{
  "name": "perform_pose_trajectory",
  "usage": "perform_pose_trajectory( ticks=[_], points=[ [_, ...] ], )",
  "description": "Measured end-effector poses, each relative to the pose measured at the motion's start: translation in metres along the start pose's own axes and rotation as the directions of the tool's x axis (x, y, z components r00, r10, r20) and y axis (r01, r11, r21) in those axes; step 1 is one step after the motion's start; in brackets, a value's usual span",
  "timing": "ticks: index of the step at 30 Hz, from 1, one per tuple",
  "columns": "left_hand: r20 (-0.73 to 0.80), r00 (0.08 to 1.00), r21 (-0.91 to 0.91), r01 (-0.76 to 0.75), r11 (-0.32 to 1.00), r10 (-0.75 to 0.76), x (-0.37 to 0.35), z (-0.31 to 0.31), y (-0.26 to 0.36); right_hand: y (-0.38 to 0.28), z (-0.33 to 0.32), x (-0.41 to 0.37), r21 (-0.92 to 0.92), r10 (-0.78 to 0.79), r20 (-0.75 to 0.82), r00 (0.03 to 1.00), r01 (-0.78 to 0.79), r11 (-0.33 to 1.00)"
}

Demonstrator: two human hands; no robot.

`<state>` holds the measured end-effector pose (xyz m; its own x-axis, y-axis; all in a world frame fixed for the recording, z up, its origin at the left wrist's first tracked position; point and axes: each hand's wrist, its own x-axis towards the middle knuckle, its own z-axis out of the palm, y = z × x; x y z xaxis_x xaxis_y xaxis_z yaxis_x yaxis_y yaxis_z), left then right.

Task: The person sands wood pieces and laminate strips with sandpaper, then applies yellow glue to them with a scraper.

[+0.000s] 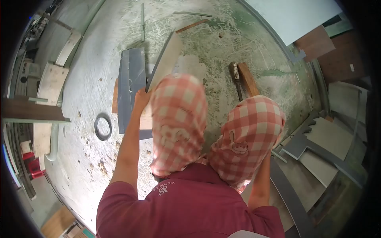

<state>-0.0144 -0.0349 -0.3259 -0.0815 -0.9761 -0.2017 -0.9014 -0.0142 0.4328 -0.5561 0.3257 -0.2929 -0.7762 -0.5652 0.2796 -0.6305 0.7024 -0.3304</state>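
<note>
My left hand [142,98] is at the lower end of a long narrow board [166,55] with a pale face and a dark edge, its fingers closed on it. The board slants up and away, and its near part is hidden behind my left checkered knee [178,115]. Just left of it, a grey panel [131,79] lies on the floor, with a wooden piece [115,97] showing at its side. My right forearm [260,182] runs behind my right checkered knee [254,131], which hides the right hand.
A hammer [237,75] lies beside a wooden block [248,79] ahead. A black ring, perhaps a tape roll [97,127], is on the floor at left. Thin strips [192,25] lie farther off. Cut grey panels [333,139] are piled right; planks [51,85] stand left.
</note>
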Motion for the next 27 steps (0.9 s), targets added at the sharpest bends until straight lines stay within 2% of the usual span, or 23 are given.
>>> perform_pose_trajectory(
  ticks=[2,3,5,6,7,8,9,11,12,14,18,21,23,24,25,26,27],
  points=[
    [0.084,0.944,-0.121,-0.308,0.944,0.319,0.087,0.059,-0.055,-0.125,0.093,0.084,0.172,-0.028,0.146,0.989,0.003,0.985],
    [0.093,0.942,-0.120,-0.310,0.943,0.322,0.069,0.021,-0.013,-0.116,0.104,0.083,0.255,-0.055,0.216,0.975,-0.002,0.967],
    [0.356,0.927,-0.298,-0.005,0.954,0.116,0.043,-0.055,0.131,-0.104,0.116,0.083,0.415,-0.129,0.342,0.931,-0.026,0.909],
    [0.362,0.925,-0.295,-0.004,0.955,0.115,0.046,-0.053,0.153,-0.096,0.122,0.085,0.491,-0.174,0.396,0.901,-0.048,0.870],
    [0.434,0.874,-0.298,-0.088,0.950,0.218,0.057,-0.049,0.171,-0.099,0.117,0.089,0.563,-0.221,0.445,0.868,-0.079,0.823],
    [0.504,0.806,-0.307,-0.170,0.936,0.311,0.065,-0.045,0.187,-0.115,0.125,0.090,0.482,-0.346,0.302,0.888,0.172,0.859],
    [0.510,0.803,-0.301,-0.167,0.939,0.307,0.068,-0.040,0.203,-0.147,0.118,0.093,0.354,-0.485,0.172,0.858,0.405,0.843],
    [0.573,0.706,-0.482,-0.122,0.868,0.417,0.074,-0.024,0.230,-0.186,0.122,0.109,0.193,-0.421,0.334,0.843,0.377,0.906],
    [0.583,0.702,-0.476,-0.113,0.872,0.410,0.081,-0.012,0.236,-0.197,0.130,0.118,0.194,-0.416,0.346,0.841,0.369,0.909],
    [0.659,0.651,-0.463,-0.043,0.886,0.376,0.095,0.010,0.238,-0.213,0.152,0.129,0.010,-0.253,0.431,0.866,0.276,0.961],
    [0.737,0.609,-0.388,0.026,0.921,0.293,0.112,0.031,0.229,-0.218,0.191,0.132,-0.068,-0.265,0.505,0.821,0.344,0.936],
    [0.707,0.630,-0.443,0.040,0.896,0.322,0.127,0.041,0.211,-0.214,0.202,0.134,-0.101,-0.281,0.520,0.807,0.384,0.918],
    [0.723,0.608,-0.385,-0.039,0.922,0.327,0.138,0.037,0.207,-0.216,0.194,0.136,-0.018,-0.250,0.553,0.794,0.312,0.950],
    [0.751,0.609,-0.346,0.037,0.937,0.253,0.143,0.034,0.207,-0.221,0.188,0.140,-0.012,-0.264,0.558,0.787,0.325,0.945],
    [0.747,0.617,-0.350,0.048,0.936,0.248,0.155,0.046,0.198,-0.228,0.176,0.146,-0.046,-0.210,0.600,0.772,0.294,0.955],
    [0.674,0.685,-0.310,-0.078,0.947,0.277,0.173,0.066,0.184,-0.234,0.168,0.149,-0.082,-0.153,0.636,0.756,0.263,0.961],
    [0.595,0.740,-0.253,-0.199,0.947,0.315,0.184,0.077,0.175,-0.232,0.165,0.152,-0.079,-0.164,0.637,0.754,0.275,0.958]
  ],
)
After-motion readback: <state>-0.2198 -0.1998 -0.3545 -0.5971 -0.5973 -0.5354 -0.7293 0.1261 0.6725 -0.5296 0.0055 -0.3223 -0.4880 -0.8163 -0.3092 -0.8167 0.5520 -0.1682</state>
